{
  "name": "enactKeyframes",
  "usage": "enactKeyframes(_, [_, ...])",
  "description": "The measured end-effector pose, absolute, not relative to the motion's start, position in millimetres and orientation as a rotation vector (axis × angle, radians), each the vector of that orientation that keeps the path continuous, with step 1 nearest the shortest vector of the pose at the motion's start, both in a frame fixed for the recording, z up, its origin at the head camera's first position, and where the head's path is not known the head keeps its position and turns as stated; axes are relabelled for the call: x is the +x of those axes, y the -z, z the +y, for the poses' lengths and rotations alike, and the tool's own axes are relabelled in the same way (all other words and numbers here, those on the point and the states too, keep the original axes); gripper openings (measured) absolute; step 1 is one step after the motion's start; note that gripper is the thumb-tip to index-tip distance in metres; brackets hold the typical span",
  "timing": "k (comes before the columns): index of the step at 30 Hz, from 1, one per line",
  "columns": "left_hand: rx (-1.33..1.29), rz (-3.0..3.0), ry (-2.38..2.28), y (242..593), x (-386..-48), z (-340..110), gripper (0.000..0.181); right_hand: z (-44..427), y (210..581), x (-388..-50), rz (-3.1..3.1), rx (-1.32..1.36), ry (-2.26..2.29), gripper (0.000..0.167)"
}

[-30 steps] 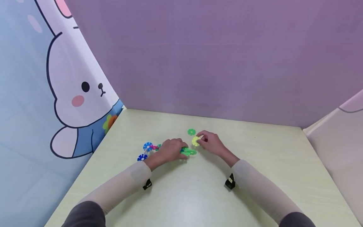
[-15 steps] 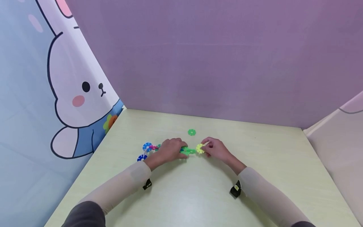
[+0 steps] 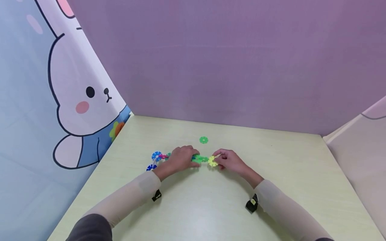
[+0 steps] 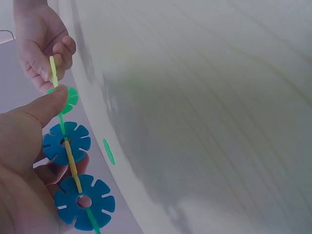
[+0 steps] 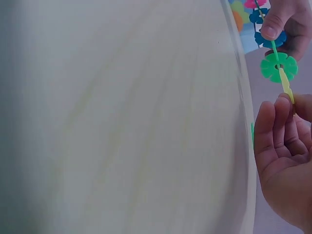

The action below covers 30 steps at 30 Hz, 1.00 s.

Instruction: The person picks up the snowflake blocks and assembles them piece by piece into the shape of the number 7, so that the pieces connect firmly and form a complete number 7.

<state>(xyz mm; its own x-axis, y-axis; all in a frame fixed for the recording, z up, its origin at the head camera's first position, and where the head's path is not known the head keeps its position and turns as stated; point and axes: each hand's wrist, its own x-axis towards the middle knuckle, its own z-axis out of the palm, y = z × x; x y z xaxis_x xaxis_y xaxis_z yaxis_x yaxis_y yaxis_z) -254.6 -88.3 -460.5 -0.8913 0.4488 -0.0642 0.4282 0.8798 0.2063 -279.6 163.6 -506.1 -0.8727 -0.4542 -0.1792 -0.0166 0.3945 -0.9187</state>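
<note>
In the head view my left hand (image 3: 181,158) grips a chain of interlocking plastic snowflake discs by its green part near the right end. Blue discs (image 4: 100,195) alternate with discs seen edge-on along the chain in the left wrist view. My right hand (image 3: 230,160) pinches a yellow snowflake disc (image 3: 212,161) between thumb and fingers. The yellow disc meets the edge of the chain's end green disc (image 5: 279,67); how deep its slot sits is unclear. Left of my left hand, the chain continues with a pink disc (image 3: 163,156) and a blue disc (image 3: 156,156).
A loose green snowflake disc (image 3: 203,140) lies on the pale wooden table (image 3: 196,207) beyond the hands. Purple cloth (image 3: 223,67) rises behind the table's far edge. A rabbit-print curtain (image 3: 72,110) hangs at the left.
My right hand has carried the yellow disc from beside the loose green disc down and right, to the chain's right end. The left hand has stayed almost still, still gripping the chain.
</note>
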Motion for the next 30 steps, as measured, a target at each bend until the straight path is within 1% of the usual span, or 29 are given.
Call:
enactKeyframes(10, [0.79,2.996,-0.238,461.2,-254.2,-86.4,0.05,163.1,502.0,-281.9,2.22,-0.463,1.467,0.02])
enactKeyframes(30, [0.908,3.022,-0.209,460.7,-249.3,-82.1,0.048,153.8,488.3,-282.9,2.196,-0.402,1.477,0.017])
